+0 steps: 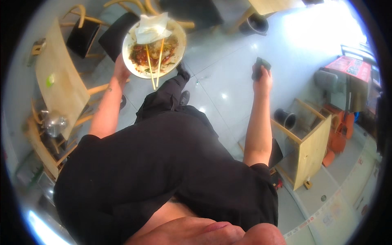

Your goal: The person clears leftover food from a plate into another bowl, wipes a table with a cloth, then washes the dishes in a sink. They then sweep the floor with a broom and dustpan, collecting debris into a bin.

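My left hand (121, 69) holds a round white plate or shallow bowl (128, 65) by its edge, out in front at the upper left. Leftover food (141, 58) in red-brown sauce lies in it. Two wooden chopsticks (159, 65) rest across the food, their ends past the near rim. Crumpled white tissues (151, 27) lie on the far side. My right hand (262, 75), arm stretched forward, is closed on a dark, folded cloth-like thing (261, 64); its exact kind is unclear.
Wooden tables stand at left (58, 76) and right (314, 153); the left one bears a small green object (50, 79). Wooden chairs with black seats (82, 38) are at the upper left. Dark bins (284, 118) stand on the tiled floor (220, 88), beside the right table and at the top (255, 26).
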Demonstrator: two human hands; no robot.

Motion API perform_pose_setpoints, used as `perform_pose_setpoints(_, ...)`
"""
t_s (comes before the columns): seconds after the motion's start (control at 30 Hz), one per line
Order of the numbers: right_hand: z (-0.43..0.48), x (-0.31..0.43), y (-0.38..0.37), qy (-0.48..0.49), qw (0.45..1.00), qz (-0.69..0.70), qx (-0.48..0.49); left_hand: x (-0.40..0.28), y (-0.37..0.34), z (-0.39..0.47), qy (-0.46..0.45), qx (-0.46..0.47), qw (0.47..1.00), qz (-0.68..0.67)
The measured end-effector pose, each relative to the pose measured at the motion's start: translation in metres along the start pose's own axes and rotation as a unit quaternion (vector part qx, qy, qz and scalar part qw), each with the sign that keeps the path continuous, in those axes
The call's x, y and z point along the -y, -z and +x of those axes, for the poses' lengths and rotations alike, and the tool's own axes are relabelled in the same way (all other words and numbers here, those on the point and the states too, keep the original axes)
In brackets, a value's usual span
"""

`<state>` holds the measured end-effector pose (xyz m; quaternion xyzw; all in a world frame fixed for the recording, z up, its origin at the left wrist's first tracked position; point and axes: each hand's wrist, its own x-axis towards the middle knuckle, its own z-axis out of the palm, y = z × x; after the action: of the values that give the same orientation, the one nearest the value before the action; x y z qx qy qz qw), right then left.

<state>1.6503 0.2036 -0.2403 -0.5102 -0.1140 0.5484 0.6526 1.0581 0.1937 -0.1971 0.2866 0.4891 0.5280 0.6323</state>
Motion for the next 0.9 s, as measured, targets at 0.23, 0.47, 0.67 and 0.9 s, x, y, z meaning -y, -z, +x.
perform_pose_setpoints(0.23, 0.101, 0.065, -0.058, -0.001, 0.996, 0.091, 0.018, 0.016, -0.086, 0.170, 0.074, -0.048, 0.993, -0.077)
perform_pose_setpoints(0.47, 0.207, 0.135, -0.114, -0.002, 0.999, -0.014, -0.046, 0.030, -0.138, 0.298, 0.090, -0.009, 0.993, -0.074)
perform_pose_setpoints(0.67, 0.251, 0.133, -0.211, 0.025, 0.986, -0.161, 0.025, 0.032, -0.074, 0.307, 0.021, -0.052, 0.998, -0.007)
perform_pose_setpoints(0.9, 0.432, 0.175, -0.238, 0.139, 0.942, -0.305, 0.000, 0.060, -0.070, 0.301, -0.005, -0.135, 0.985, 0.103)
